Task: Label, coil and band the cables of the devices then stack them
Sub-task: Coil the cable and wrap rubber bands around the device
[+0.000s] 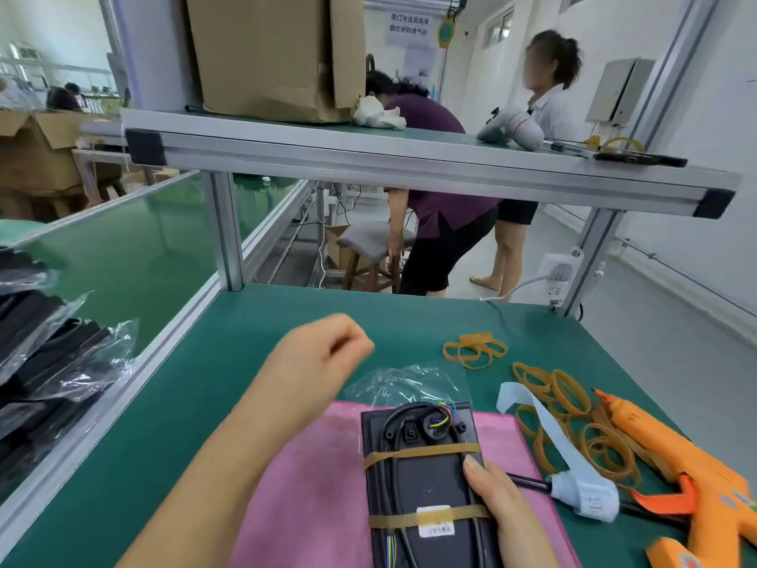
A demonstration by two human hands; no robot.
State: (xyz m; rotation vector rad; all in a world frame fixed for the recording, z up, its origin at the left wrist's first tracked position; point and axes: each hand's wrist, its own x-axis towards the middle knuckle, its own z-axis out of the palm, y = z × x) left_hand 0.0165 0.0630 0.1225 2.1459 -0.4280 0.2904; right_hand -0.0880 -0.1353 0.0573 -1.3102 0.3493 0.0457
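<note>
**Banded device held on the pink mat**

The black device (426, 481) is lying on the pink mat (303, 485) at six o'clock, its cable pinned flat by two rubber bands (422, 450) (a white label sits under the nearer one). Its right edge is gripped by the right hand (502, 510). The left hand (323, 354) is raised at twelve o'clock of the device, fingers curled into a loose, empty fist. Loose bands (569, 420) and an orange glue gun (688, 469) are seen at three o'clock.

Bright, even daylight fills the room, strongest from the windows (497, 28) at one o'clock, where white walls wash out. The glossy green panel (123, 248) at nine o'clock carries soft reflections. Shadows on the surface (254, 321) are faint. The left hand (323, 354) is motion-blurred. Wide-angle distortion bends the frame rails toward the edges.
</note>
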